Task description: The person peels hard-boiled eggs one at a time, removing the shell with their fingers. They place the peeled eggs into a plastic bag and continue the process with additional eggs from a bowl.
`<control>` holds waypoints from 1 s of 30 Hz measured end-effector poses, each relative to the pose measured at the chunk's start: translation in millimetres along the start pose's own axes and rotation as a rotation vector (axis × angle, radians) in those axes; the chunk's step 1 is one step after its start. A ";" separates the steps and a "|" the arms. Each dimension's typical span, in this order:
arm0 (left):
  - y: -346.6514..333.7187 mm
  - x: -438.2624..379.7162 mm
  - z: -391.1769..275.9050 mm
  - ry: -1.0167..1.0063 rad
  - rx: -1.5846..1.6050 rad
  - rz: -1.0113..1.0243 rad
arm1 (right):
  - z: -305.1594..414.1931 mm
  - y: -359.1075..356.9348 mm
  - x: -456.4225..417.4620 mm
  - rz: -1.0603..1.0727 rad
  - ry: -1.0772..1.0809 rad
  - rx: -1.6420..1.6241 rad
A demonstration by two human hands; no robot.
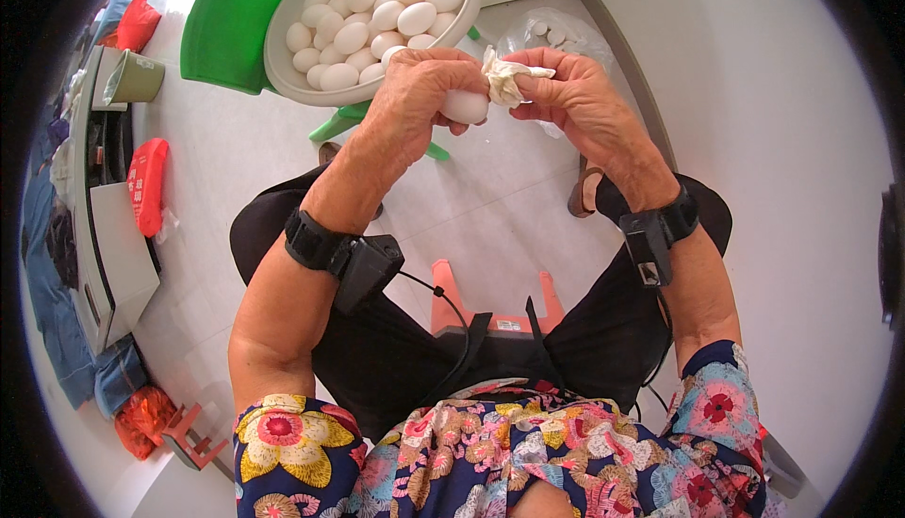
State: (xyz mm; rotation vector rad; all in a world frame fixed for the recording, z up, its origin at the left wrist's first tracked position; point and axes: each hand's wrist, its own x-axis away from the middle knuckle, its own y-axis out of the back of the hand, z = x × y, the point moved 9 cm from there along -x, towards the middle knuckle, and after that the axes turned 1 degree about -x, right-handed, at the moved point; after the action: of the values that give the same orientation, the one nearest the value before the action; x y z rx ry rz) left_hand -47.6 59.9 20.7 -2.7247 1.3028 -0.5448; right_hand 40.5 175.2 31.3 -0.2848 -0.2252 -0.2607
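My left hand (428, 90) grips a white egg (465, 106) from above, with its fingertips curled beneath the shell. Close beside it on the right, my right hand (569, 90) pinches a crumpled off-white cloth or tissue (505, 78), whose left end meets my left fingertips above the egg. Just beyond my left hand is a large pale basin (276, 58) holding a heap of white eggs (351, 37). The basin rests on a green plastic chair (226, 23). Behind my right hand, partly hidden by it, a clear plastic bag (594, 41) on the floor contains small pale round pieces.
A red plastic stool (443, 299) shows between my knees. At left are a green waste bin (138, 76), a red packet with writing (148, 186), a white-and-black cabinet (117, 256) and blue fabric (53, 292). A white wall (785, 129) runs along the right.
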 end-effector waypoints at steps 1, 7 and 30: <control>-0.2 -0.1 0.4 0.003 0.006 0.006 | -1.2 0.1 -0.6 0.001 0.003 -0.007; 1.1 -0.2 -1.1 -0.003 -0.047 0.002 | 0.0 -5.0 -4.1 0.028 0.044 -0.084; -1.2 1.1 -22.1 -0.174 -0.324 -0.067 | 16.1 14.5 -2.5 -0.108 0.130 0.081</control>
State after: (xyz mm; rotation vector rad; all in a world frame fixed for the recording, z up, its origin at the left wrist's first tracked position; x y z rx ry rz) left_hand -53.8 61.7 41.9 -2.9970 1.3634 -0.1003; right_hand 39.4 194.0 42.1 -0.1745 -0.1228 -0.3746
